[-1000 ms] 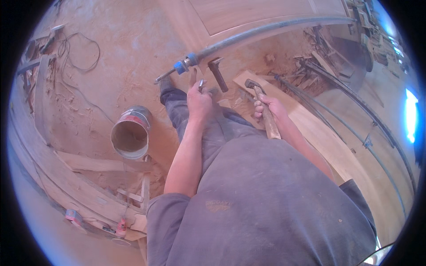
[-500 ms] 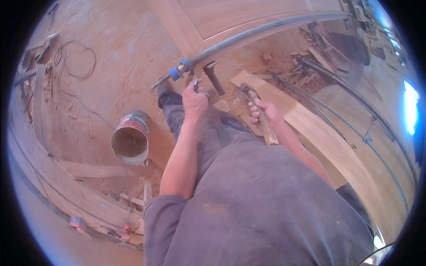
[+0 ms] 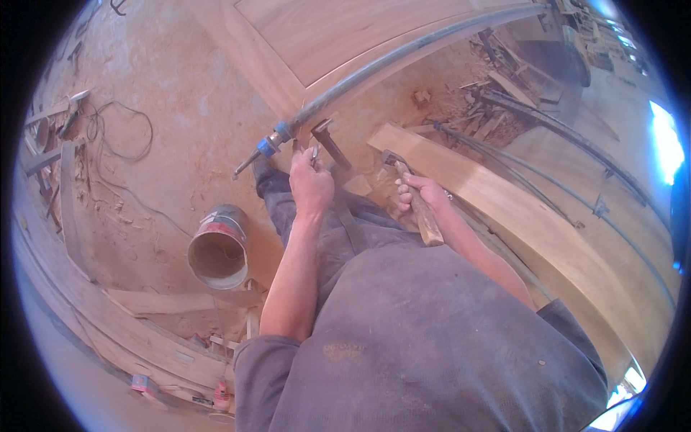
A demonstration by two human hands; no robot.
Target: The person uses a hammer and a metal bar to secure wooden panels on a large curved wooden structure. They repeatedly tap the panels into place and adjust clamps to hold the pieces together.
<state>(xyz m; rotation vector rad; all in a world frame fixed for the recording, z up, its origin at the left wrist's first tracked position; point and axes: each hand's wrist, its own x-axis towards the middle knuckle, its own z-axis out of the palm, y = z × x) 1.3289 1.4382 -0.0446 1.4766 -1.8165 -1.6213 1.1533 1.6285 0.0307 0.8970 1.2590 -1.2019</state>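
Note:
My right hand (image 3: 427,196) is closed round the wooden handle of a hammer (image 3: 423,216), whose dark metal head is raised away from my body. Over my lap, my left hand (image 3: 312,184) is pinched on a small shiny metal piece (image 3: 314,153), too small to name exactly. Just beyond the left hand lies the end of a long pipe clamp (image 3: 325,101) with blue fittings, along the edge of a wooden panel (image 3: 338,43). The clamp's dark metal jaw (image 3: 331,146) hangs beside my left fingers.
A dusty bucket (image 3: 219,248) lies tipped to my left, near planks (image 3: 158,301) and a cable (image 3: 129,129). On my right runs a thick pale board (image 3: 475,180), with more long clamps (image 3: 547,180) past it. Wood scraps (image 3: 489,119) lie in a pile beyond.
The view has shifted slightly, bringing more of the panel into sight. Both hands keep their grips on the hammer and the small metal piece, with little other movement.

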